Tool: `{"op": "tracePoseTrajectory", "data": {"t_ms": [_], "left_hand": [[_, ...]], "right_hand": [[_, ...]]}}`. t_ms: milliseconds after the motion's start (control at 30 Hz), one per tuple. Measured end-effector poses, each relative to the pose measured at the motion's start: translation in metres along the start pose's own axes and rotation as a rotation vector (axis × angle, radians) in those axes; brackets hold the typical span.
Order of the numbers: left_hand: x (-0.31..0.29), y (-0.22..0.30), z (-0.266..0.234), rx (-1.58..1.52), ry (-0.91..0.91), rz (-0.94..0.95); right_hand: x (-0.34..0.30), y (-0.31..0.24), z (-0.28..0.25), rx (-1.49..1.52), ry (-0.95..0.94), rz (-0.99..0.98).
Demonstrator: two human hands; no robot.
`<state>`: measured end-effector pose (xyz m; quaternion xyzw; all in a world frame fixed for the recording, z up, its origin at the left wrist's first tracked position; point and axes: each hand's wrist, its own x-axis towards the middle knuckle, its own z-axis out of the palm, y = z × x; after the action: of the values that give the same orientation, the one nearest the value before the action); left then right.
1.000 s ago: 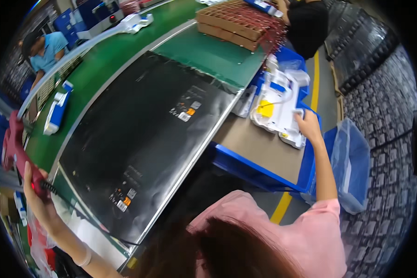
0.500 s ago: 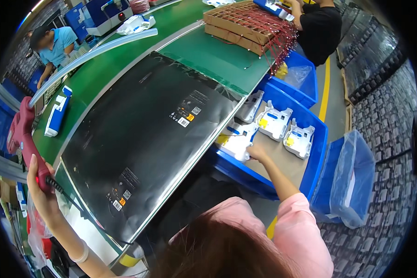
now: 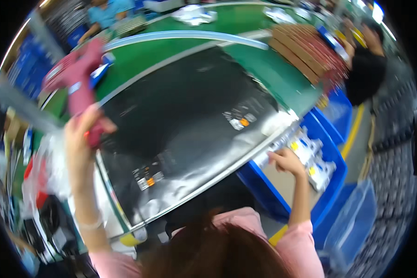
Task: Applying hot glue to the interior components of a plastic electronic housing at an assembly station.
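My left hand (image 3: 81, 134) grips the lower handle of a maroon handheld scanner (image 3: 81, 85), raised over the left edge of the table. Its head is up and away from me, and both are blurred. At the right, my right hand (image 3: 288, 162) reaches over a blue bin (image 3: 340, 167), with fingers curled at the edge of a white plastic housing (image 3: 262, 160). That housing lies against the table's edge and is mostly hidden. Two more white housings with yellow patches, one (image 3: 305, 146) behind and one (image 3: 322, 174) to the right, lie in the bin on brown cardboard.
A black sheet (image 3: 180, 111) with printed labels covers the green table. Cardboard trays (image 3: 296, 53) with red wires stand at the far right, beside a person in black (image 3: 366, 76). A bag-lined blue bin (image 3: 352, 217) is at the right. A pale curved tube (image 3: 185, 34) arches across the back.
The view has turned, shifting the table and bin right and down in it. My left hand and the scanner appear higher and further right. My right hand stays at the same housing.
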<state>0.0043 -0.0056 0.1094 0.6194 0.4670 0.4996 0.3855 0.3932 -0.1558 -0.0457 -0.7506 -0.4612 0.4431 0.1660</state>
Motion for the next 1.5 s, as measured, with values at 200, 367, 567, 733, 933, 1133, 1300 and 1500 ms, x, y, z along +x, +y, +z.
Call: {"op": "tracePoseTrajectory", "data": {"t_ms": [200,367,567,733,933,1133,1300,1500], "left_hand": [[-0.004,0.008,0.071,-0.268,-0.411,-0.129],[0.0,-0.015,0.082,-0.113,-0.467,-0.033],[0.103,-0.079,-0.006,1.012,0.064,0.179],[0.174,-0.16,-0.086,1.258,0.321,-0.07],[0.203,-0.198,-0.107,1.473,0.363,0.241],[0.167,-0.123,-0.035,1.319,0.197,0.26],[0.086,-0.077,0.034,1.146,0.034,0.347],[0.033,-0.023,0.094,0.742,-0.521,0.164]], "right_hand": [[-0.004,-0.187,0.029,0.585,-0.176,-0.897],[0.054,-0.267,0.06,1.101,-0.418,-0.792],[0.078,-0.237,0.04,1.304,-0.424,-0.557],[0.082,-0.21,0.02,1.364,-0.492,-0.63],[0.06,-0.179,-0.008,1.365,-0.411,-0.655],[0.031,-0.168,-0.016,1.355,-0.264,-0.732],[0.005,-0.155,-0.006,1.266,-0.199,-0.721],[-0.023,-0.154,-0.001,1.278,-0.119,-0.684]]}}
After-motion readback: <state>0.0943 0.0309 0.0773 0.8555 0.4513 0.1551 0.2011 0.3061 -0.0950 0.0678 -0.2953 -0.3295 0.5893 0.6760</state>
